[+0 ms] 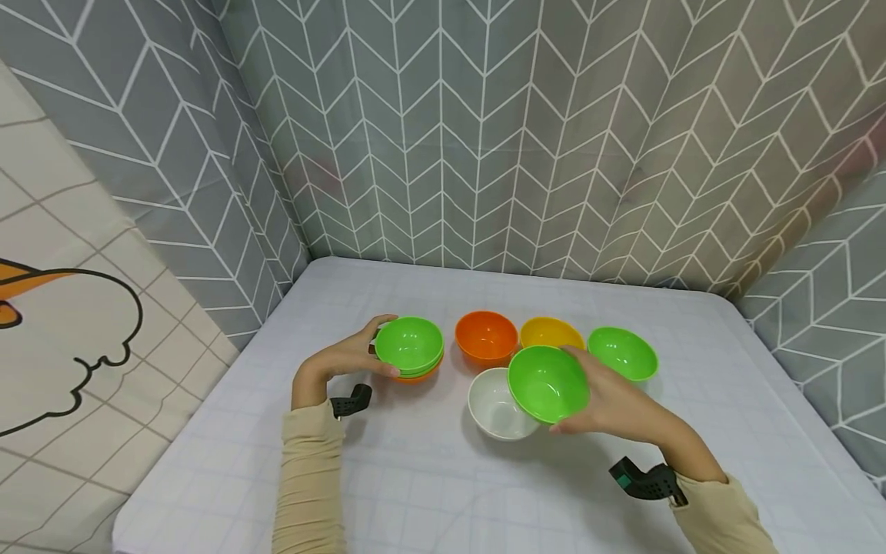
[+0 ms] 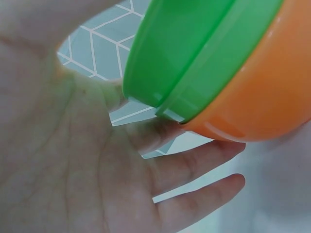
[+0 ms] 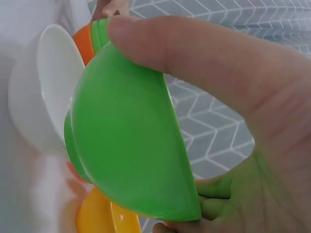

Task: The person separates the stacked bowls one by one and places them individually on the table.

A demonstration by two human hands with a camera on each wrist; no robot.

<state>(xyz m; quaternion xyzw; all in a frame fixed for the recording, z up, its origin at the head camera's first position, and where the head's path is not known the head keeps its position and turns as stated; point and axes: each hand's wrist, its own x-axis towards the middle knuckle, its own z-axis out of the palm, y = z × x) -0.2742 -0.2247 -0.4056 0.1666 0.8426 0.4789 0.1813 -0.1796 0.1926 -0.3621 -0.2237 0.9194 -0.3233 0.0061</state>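
On the left, two nested green bowls (image 1: 408, 343) sit inside an orange bowl (image 2: 262, 92), which shows below their rims. My left hand (image 1: 356, 352) holds this stack from its left side, thumb near the front and fingers round the back. A single green bowl (image 1: 548, 383) is gripped by my right hand (image 1: 612, 396), thumb on the near side and fingers at the far side. That bowl is raised and tilted, overlapping the right part of a white bowl (image 1: 493, 412) in the head view. In the right wrist view its green outer wall (image 3: 129, 131) faces the camera.
Behind the white bowl stand another orange bowl (image 1: 486, 338) and a yellow bowl (image 1: 551, 332), partly covered by the held bowl. Farther right is one more green bowl (image 1: 623, 352). All rest on a white-covered table (image 1: 429, 492) with patterned curtains (image 1: 484, 138) behind.
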